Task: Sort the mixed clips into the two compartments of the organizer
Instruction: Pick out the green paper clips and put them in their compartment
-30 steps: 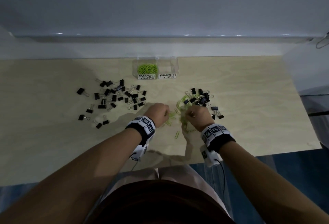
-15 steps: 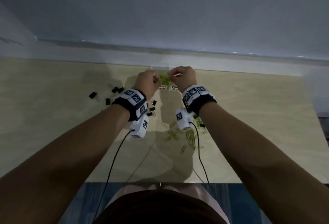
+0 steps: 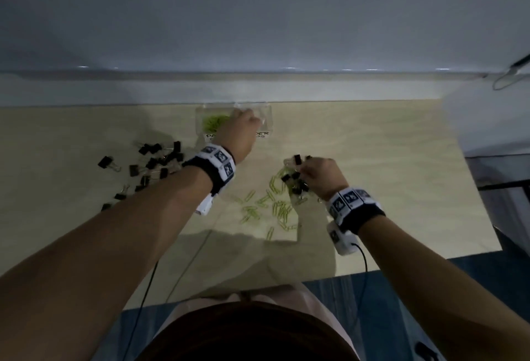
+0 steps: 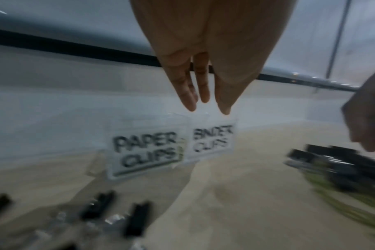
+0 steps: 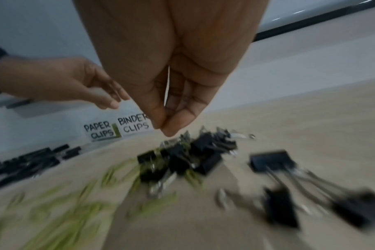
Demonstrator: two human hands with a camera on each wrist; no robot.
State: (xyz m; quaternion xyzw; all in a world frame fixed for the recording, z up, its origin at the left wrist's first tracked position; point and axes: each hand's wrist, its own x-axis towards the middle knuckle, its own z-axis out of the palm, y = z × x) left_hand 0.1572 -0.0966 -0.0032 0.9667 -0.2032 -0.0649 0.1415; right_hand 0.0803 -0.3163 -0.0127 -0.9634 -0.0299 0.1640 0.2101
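The clear organizer (image 3: pixel 265 115) stands at the table's far edge, with green paper clips (image 3: pixel 213 122) in its left compartment. Its labels read PAPER CLIPS (image 4: pixel 143 150) and BINDER CLIPS (image 4: pixel 212 140). My left hand (image 3: pixel 243 128) hovers over the organizer with straight fingers (image 4: pixel 183 91) and holds nothing. My right hand (image 3: pixel 307 171) is low over a mixed pile of black binder clips (image 5: pixel 188 157) and green paper clips (image 3: pixel 279 177). Its thumb and fingertips (image 5: pixel 173 126) are bunched together, and I see no clip between them.
A second group of black binder clips (image 3: pixel 155 160) lies at the left of the wooden table (image 3: pixel 387 174). Loose green paper clips (image 3: pixel 258 206) are scattered in front of the mixed pile. A few binder clips (image 5: pixel 272 160) lie apart at its right. A wall rises behind the organizer.
Half a second ago both hands were at the organizer pinching green paper clips. My right hand has since come back to the mixed pile, and my left hand has opened over the organizer.
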